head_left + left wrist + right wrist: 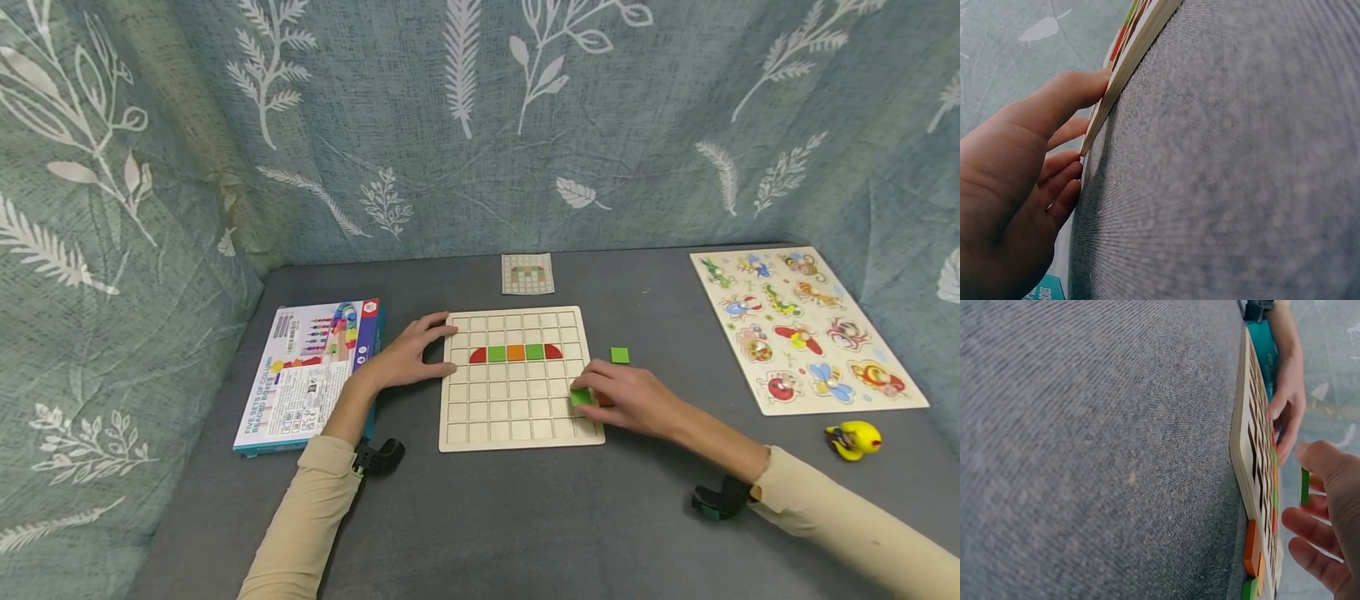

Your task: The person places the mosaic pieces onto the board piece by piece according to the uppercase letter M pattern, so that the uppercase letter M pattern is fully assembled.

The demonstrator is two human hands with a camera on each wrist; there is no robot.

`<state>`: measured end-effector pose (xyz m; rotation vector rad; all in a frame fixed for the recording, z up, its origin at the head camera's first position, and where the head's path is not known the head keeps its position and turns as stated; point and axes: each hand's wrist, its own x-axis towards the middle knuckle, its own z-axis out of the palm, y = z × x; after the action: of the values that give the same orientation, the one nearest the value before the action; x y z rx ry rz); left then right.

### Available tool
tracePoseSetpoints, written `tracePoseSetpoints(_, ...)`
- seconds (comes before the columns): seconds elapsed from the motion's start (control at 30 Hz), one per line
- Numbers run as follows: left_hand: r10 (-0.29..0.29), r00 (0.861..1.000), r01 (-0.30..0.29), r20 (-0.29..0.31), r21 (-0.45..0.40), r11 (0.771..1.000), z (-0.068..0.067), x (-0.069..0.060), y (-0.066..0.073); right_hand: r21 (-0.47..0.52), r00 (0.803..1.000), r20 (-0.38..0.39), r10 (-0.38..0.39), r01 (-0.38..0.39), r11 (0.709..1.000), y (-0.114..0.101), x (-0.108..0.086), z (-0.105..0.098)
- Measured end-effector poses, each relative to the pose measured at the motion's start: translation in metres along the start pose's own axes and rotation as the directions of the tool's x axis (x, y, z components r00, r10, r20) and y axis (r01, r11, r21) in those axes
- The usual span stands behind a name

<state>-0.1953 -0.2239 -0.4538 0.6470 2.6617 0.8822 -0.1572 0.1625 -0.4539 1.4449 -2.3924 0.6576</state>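
- Head view: wooden grid board lies flat on the grey table, between both hands.
- Left hand at board's left edge, fingers extended and spread, thumb and fingertips touching the rim.
- Right hand pinches a green square tile between thumb and fingers, at the board's right edge; right wrist view shows it held edge-on.
- One row of tiles set in the board: red curved tile, green tile, orange tile, second green tile, second red curved tile.
- Loose green tile on the table, right of board, just beyond the right hand.
- Loose orange tile beside the board's right edge; mostly covered by right fingers in head view.
- Right hand also blocks part of the board's right side.
- Pattern card just behind the board, colored design on a grid.
- Left: boxed toy set, printed side up; left wrist and forearm overlap its right edge.
- Far right: insect puzzle board, yellow toy duck near its front edge; both well apart from the grid board.
- Backdrop: blue-green leaf-print curtain.
- Both arms: beige sleeves, black wrist mounts.
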Motion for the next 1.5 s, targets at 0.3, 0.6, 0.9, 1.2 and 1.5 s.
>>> tracePoseSetpoints(0.3, -0.006, 1.0, 0.006, -0.001, -0.004, 1.0, 0.001, 0.0, 0.0, -0.006, 1.0, -0.005, -0.013, 0.013, 1.0, -0.001, 0.004, 0.003)
tracePoseSetpoints(0.6, -0.005, 1.0, 0.005, -0.003, -0.002, 1.0, 0.001, 0.0, 0.0, -0.021, 0.999, -0.024, -0.025, 0.025, 0.999, -0.001, 0.009, 0.005)
tracePoseSetpoints(0.9, -0.009, 1.0, 0.009, -0.004, -0.001, 1.0, 0.002, -0.001, 0.001, -0.008, 0.998, -0.036, -0.047, 0.046, 0.999, -0.001, 0.016, 0.009)
tracePoseSetpoints(1.2, -0.007, 1.0, 0.007, 0.001, -0.006, 1.0, 0.0, 0.0, 0.002, -0.02, 0.994, -0.052, -0.094, 0.093, 0.995, -0.002, 0.024, 0.014)
tracePoseSetpoints(1.5, -0.002, 1.0, 0.002, 0.0, -0.007, 1.0, -0.001, 0.0, 0.002, -0.002, 0.993, -0.056, -0.107, 0.107, 0.994, -0.004, 0.033, 0.018)
